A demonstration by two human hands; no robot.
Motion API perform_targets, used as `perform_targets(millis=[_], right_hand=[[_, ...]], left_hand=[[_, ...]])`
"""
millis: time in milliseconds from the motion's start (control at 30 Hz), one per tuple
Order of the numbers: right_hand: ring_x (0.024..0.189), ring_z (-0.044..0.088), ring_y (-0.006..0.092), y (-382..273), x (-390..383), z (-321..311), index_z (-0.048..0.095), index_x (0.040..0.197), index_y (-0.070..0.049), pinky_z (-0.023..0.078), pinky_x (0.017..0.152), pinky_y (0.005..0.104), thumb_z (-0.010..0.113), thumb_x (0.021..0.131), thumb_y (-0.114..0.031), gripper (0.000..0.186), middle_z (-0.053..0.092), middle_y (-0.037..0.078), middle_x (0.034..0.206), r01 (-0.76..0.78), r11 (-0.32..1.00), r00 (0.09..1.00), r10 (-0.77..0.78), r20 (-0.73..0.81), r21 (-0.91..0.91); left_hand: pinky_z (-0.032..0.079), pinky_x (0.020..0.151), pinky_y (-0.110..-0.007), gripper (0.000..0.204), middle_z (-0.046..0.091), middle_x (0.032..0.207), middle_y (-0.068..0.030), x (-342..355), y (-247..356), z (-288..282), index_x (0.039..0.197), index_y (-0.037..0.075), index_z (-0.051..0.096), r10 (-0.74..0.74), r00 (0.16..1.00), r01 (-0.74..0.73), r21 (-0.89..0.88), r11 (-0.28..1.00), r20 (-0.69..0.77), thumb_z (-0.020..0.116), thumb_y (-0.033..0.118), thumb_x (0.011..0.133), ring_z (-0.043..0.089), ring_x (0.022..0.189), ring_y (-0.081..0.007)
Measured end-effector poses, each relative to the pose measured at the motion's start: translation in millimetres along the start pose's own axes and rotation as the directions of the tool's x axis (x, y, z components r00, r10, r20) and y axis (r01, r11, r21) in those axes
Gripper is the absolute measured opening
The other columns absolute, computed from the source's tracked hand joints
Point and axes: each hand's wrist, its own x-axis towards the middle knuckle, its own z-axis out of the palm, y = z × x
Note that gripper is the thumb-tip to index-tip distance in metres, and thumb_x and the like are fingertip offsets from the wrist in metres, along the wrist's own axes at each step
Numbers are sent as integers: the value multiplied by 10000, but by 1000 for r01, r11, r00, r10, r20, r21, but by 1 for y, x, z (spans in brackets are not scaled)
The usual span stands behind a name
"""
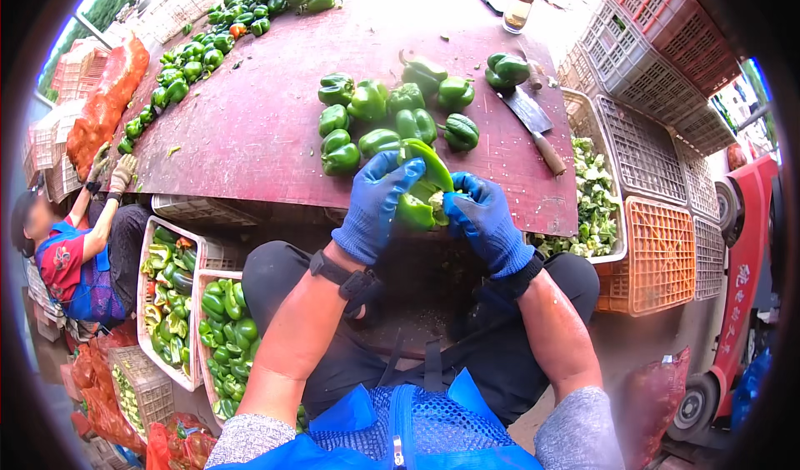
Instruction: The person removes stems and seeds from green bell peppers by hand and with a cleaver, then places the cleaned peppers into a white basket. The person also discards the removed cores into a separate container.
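Observation:
My left hand point(379, 203), in a blue glove, holds a split green bell pepper point(422, 160) above the table's near edge, its pale inside showing. My right hand point(479, 220), also gloved, has its fingers closed at the pepper's pale core and seeds point(438, 201). Just beyond them sits a group of whole green peppers point(367, 102). To the right a cleaver point(523, 110) with a wooden handle lies on the red tabletop point(250, 112), near another green pepper point(506, 69).
A co-worker point(79, 253) sits at left by an orange sack point(108, 95). Pepper crates point(223, 345) flank my left knee. A crate of trimmings point(587, 195), stacked crates point(654, 253) and a red pallet truck point(733, 287) stand at right. A jar point(518, 10) is at the table's back.

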Motion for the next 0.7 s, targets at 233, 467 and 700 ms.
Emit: perform_targets(millis=[233,467,700], right_hand=[[621,490,19,-3,-4,-5,680,1136,-28,401,557,199,636,950,-144,223,589,-59,775,14,998,1000,-13,16,-56],[630,500,19,-7,-6,-3,668,1113,-40,416,561,196,638,948,-157,205,599,-59,793,-6,1000,999,7,32,-4],[752,591,55,-8,-6,4,654,1143,-45,504,629,228,681,927,-258,305,657,-2,917,3,995,1000,-3,2,101]], left_hand=[[521,851,-255,245,708,1067,1,-3,11,7,1188,17,703,43,996,-61,253,966,78,702,94,956,625,950,-65],[524,827,-251,189,708,1047,1,0,2,1,1135,32,714,38,998,-42,89,995,46,685,95,959,626,917,-57],[540,902,-296,236,690,1103,-47,-2,4,-3,1195,28,660,65,990,-76,87,993,127,534,163,1048,657,1001,-127]])
